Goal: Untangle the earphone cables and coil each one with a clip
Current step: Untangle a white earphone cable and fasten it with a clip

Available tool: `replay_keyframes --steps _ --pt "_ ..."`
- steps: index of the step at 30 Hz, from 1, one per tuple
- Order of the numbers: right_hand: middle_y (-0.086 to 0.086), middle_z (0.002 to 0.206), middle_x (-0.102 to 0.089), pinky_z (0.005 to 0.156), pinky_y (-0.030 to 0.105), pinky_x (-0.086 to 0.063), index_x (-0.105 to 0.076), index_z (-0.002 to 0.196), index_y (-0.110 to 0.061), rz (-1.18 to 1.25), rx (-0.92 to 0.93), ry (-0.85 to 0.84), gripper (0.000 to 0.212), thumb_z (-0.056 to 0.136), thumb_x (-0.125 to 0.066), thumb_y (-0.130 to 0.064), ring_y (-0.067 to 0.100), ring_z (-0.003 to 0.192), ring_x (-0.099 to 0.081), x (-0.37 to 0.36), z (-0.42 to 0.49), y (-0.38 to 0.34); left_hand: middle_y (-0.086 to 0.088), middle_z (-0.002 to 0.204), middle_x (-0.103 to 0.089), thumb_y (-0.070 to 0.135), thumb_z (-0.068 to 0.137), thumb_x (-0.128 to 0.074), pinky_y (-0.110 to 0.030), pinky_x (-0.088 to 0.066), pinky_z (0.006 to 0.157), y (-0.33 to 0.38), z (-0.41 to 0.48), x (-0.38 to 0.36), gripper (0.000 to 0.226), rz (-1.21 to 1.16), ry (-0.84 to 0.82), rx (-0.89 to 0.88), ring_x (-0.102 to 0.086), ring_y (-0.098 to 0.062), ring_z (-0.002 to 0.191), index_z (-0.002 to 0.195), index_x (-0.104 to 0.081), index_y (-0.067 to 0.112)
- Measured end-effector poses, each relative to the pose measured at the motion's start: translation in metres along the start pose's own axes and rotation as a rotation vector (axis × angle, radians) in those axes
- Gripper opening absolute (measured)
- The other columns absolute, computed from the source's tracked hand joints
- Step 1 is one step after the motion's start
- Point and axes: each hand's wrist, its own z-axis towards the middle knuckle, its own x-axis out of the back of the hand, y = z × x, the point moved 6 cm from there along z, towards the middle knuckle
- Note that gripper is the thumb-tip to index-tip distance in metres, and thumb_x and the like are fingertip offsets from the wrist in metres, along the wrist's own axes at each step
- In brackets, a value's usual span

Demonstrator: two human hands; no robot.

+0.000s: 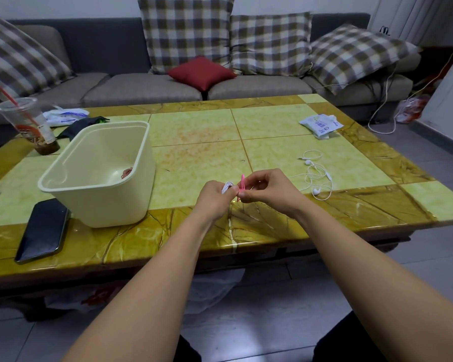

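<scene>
My left hand grips a small coil of white earphone cable just above the table's near edge. Against that coil my right hand pinches a pink clip, which stands upright between the two hands. Most of the coil is hidden inside my left fingers. A second white earphone set lies loose and looped on the table to the right of my right hand, with its earbuds and plug showing.
A cream plastic bin stands left of my hands with something reddish at its bottom. A black phone lies at the near left edge. A plastic cup with a straw and a tissue pack sit farther back on the tiled table.
</scene>
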Motion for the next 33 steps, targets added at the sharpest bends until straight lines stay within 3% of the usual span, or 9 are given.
replay_keyframes --steps 10,16,19,21,23,25,27,30,33 --pt "0.021 0.093 -0.071 0.078 0.029 -0.059 -0.071 0.099 0.004 0.125 -0.050 0.042 0.021 0.080 -0.076 -0.003 0.025 0.080 -0.072 0.000 0.002 0.001 0.000 0.056 -0.028 0.024 0.097 -0.056 -0.027 -0.019 0.049 0.001 -0.005 0.005 0.039 -0.094 0.038 0.048 -0.023 -0.014 0.050 0.061 -0.045 0.014" --pt "0.014 0.098 -0.063 0.066 0.026 -0.059 -0.064 0.107 0.002 0.081 -0.124 0.422 0.017 0.090 -0.062 0.001 0.017 0.060 -0.066 0.024 0.007 0.015 -0.003 0.060 -0.032 0.026 0.098 -0.054 -0.019 -0.021 0.039 0.003 -0.009 0.005 0.028 -0.233 0.055 0.155 -0.024 -0.013 0.049 0.079 -0.068 0.011" --pt "0.011 0.117 -0.059 0.081 0.039 -0.059 -0.057 0.126 -0.006 -0.179 -0.222 0.399 0.043 0.085 -0.072 -0.009 0.023 0.084 -0.068 0.027 0.010 0.030 -0.003 0.059 -0.031 0.025 0.098 -0.055 -0.019 -0.021 0.038 -0.001 -0.009 0.006 0.027 -0.245 0.066 0.189 -0.023 -0.013 0.047 0.090 -0.071 0.005" --pt "0.010 0.139 -0.043 0.101 0.043 -0.049 -0.048 0.138 -0.014 -0.433 -0.267 0.276 0.062 0.082 -0.076 -0.021 0.028 0.116 -0.056 0.021 0.015 0.035 -0.002 0.058 -0.032 0.025 0.098 -0.055 -0.019 -0.021 0.037 -0.002 -0.008 0.006 0.028 -0.238 0.071 0.198 -0.024 -0.012 0.044 0.094 -0.072 0.003" --pt "0.010 0.149 -0.029 0.110 0.042 -0.038 -0.046 0.140 -0.019 -0.562 -0.224 0.253 0.066 0.082 -0.075 -0.030 0.030 0.132 -0.040 0.015 0.016 0.032 -0.001 0.057 -0.032 0.025 0.097 -0.057 -0.019 -0.021 0.036 -0.004 -0.008 0.008 0.028 -0.227 0.086 0.205 -0.024 -0.011 0.043 0.094 -0.072 0.002" --pt "0.008 0.144 -0.032 0.108 0.040 -0.037 -0.051 0.135 -0.024 -0.528 -0.130 0.259 0.060 0.082 -0.074 -0.037 0.026 0.132 -0.036 0.012 0.014 0.022 -0.001 0.057 -0.032 0.026 0.096 -0.058 -0.018 -0.021 0.036 -0.007 -0.007 0.008 0.029 -0.211 0.096 0.212 -0.023 -0.013 0.045 0.095 -0.071 0.000" --pt "0.002 0.128 -0.049 0.092 0.032 -0.045 -0.059 0.125 -0.026 -0.365 -0.040 0.156 0.049 0.081 -0.075 -0.041 0.018 0.112 -0.050 0.003 0.011 0.011 -0.001 0.057 -0.032 0.028 0.096 -0.059 -0.018 -0.021 0.036 -0.008 -0.006 0.007 0.030 -0.195 0.092 0.221 -0.024 -0.013 0.046 0.091 -0.067 0.000" --pt "-0.003 0.095 -0.068 0.072 0.024 -0.050 -0.069 0.103 -0.018 -0.296 0.054 0.010 0.027 0.080 -0.079 -0.027 0.008 0.079 -0.060 -0.011 0.007 0.001 -0.002 0.058 -0.032 0.029 0.096 -0.058 -0.019 -0.020 0.037 -0.008 -0.006 0.003 0.030 -0.203 0.041 0.229 -0.024 -0.013 0.046 0.077 -0.058 0.006" --pt "0.005 0.081 -0.071 0.066 0.023 -0.054 -0.070 0.090 -0.009 -0.175 0.052 0.049 0.014 0.079 -0.079 -0.011 0.010 0.069 -0.066 -0.009 0.006 0.002 -0.002 0.055 -0.034 0.030 0.096 -0.058 -0.019 -0.021 0.036 -0.007 -0.008 0.000 0.029 -0.244 0.008 0.247 -0.025 -0.011 0.042 0.080 -0.060 0.006"
